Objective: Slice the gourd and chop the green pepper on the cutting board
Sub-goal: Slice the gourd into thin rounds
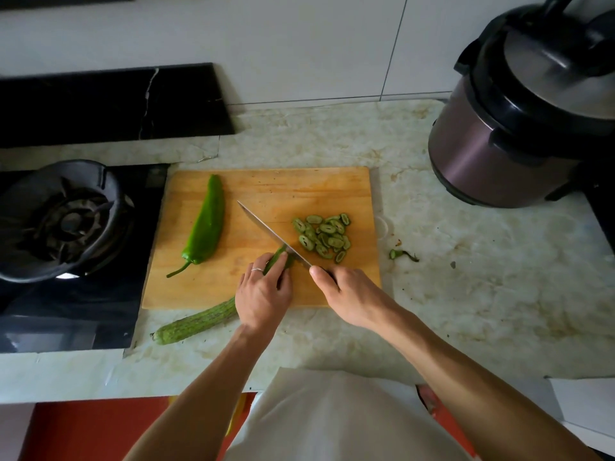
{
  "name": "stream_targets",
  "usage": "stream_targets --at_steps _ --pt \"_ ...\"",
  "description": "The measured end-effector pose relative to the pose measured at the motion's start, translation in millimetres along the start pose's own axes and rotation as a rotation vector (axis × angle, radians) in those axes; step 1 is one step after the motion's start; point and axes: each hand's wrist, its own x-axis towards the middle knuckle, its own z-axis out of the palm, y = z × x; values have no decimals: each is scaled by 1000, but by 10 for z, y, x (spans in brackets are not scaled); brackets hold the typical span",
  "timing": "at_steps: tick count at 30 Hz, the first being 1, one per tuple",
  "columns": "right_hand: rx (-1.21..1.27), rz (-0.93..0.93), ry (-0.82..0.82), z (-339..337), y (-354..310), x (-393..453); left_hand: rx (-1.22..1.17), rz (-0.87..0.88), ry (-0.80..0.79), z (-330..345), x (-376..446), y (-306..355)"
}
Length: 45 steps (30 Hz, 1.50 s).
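1. No brand, label or other writing can be read anywhere in this view.
2. Pale marbled stone forms the countertop (466, 294), with a light wall behind it and a black panel (109, 101) standing against that wall at the left.
3. At the left sits a gas burner (66, 221) on a black glass hob; at the far right stands a dark metallic electric pressure cooker (519, 128).
4. A wooden cutting board (283, 191) lies on the counter between them, its long sides running left to right.
5. The gourd (196, 324), long and striped, lies slantwise: its blunt end rests on the counter at the lower left, off the board's near edge, and its long axis rises to the right, passing under the left hand to the cut end on the board.
6. The left hand (263, 294), a ring on one finger, has its fingers curled down onto the gourd beside the blade.
7. The right hand (349, 294) is wrapped around the handle of a knife (269, 234), whose blade slants up and left, tip toward the board's middle.
8. A heap of gourd slices (322, 236) lies on the board to the right of the blade.
9. The green pepper (204, 224) lies whole on the board's left part, stem toward the near left, tip pointing away.
10. A small trimmed end piece (401, 254) lies on the counter just right of the board.
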Motion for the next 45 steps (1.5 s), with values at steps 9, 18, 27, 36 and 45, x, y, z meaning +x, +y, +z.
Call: stream_targets --at_steps 9,18,27,36,45 --pt "-84 -3 -4 10 -37 -56 -30 -2 2 12 0 -13" --pt "-96 11 0 72 -112 -85 -26 9 19 12 -5 2" --pt "-93 15 5 81 -115 -63 12 25 29 41 1 -9" --pt "-57 10 -36 34 -91 109 40 72 74 106 -3 -52" --pt "-4 -1 -75 11 -19 166 -8 24 50 56 27 -21"
